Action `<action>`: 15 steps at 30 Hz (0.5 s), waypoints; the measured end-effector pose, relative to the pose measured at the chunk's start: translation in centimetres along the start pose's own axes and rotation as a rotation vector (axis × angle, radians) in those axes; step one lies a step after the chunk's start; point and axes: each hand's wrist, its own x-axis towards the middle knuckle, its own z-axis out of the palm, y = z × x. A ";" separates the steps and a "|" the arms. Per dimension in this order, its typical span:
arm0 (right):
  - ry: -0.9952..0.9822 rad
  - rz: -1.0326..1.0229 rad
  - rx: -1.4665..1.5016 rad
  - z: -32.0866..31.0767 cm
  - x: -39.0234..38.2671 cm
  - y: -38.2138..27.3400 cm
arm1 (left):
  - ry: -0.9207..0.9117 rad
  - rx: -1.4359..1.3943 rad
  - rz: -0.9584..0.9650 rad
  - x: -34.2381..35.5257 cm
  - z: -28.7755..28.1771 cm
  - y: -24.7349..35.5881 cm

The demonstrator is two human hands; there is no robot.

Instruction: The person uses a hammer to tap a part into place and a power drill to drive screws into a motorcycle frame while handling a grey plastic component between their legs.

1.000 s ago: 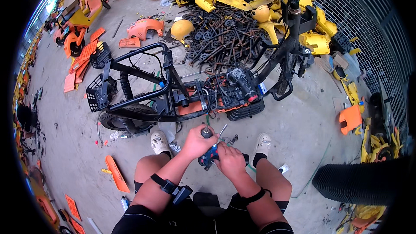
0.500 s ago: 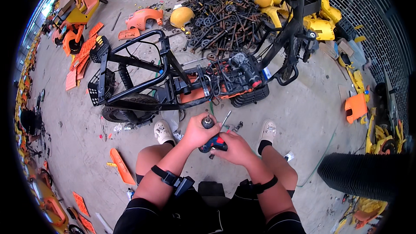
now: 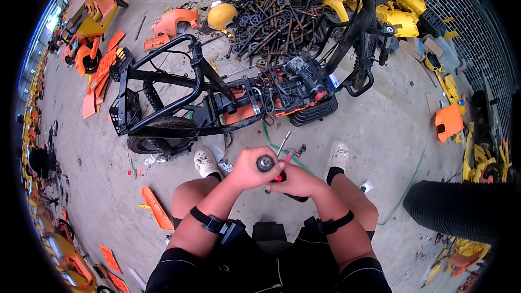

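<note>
Over the floor in front of my lap, both hands are on a cordless drill. My left hand (image 3: pixel 249 169) is wrapped round its front, with the round black chuck (image 3: pixel 265 163) facing up. My right hand (image 3: pixel 299 180) is closed round the drill's body, most of which it hides; a bit of red casing (image 3: pixel 280 177) shows between the hands. A thin metal rod (image 3: pixel 284 142) sticks out past the fingers; which hand holds it I cannot tell. Beyond them stands a stripped black scooter frame (image 3: pixel 201 84), with a grey-and-black power tool (image 3: pixel 306 78) lying on its middle.
A heap of rusty metal parts (image 3: pixel 282 21) lies behind the frame, with yellow body panels (image 3: pixel 399 21) around it. Orange panels (image 3: pixel 156 209) are scattered at left. A stack of black ribbed pieces (image 3: pixel 450 210) stands at right. A green hose (image 3: pixel 404 198) crosses the floor.
The drill has turned in my hands: its blue body showed below them before, and now the chuck faces up with the body mostly covered by my right hand. The scene has shifted slightly.
</note>
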 end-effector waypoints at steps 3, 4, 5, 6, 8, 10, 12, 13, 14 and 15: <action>-0.235 0.103 0.144 -0.1 0.7 2.9 | -0.093 0.040 0.161 -0.2 0.9 -0.1; -0.298 0.148 0.227 0.2 0.8 3.7 | -0.104 0.046 0.185 0.0 1.1 -0.2; -0.251 0.101 0.286 0.9 0.9 3.9 | -0.110 0.056 0.202 -0.2 1.0 -0.3; -0.213 0.126 0.313 1.3 1.0 4.1 | -0.116 0.066 0.219 -0.2 1.0 -0.3; -0.137 0.176 0.365 1.8 1.0 4.3 | -0.092 0.087 0.235 -0.1 0.9 -0.1; -0.104 0.186 0.347 2.2 1.2 4.6 | -0.087 0.090 0.239 -0.1 0.7 -0.1; -0.085 0.202 0.333 2.3 1.5 4.1 | -0.077 0.083 0.237 -0.2 0.6 -0.4; -0.081 0.216 0.329 2.4 1.4 3.9 | -0.078 0.081 0.235 -0.3 0.5 -0.4; -0.070 0.230 0.322 2.3 1.3 3.6 | -0.082 0.076 0.238 -0.2 0.6 -0.3; -0.066 0.218 0.321 2.4 1.5 4.1 | -0.091 0.085 0.234 -0.1 0.6 -0.2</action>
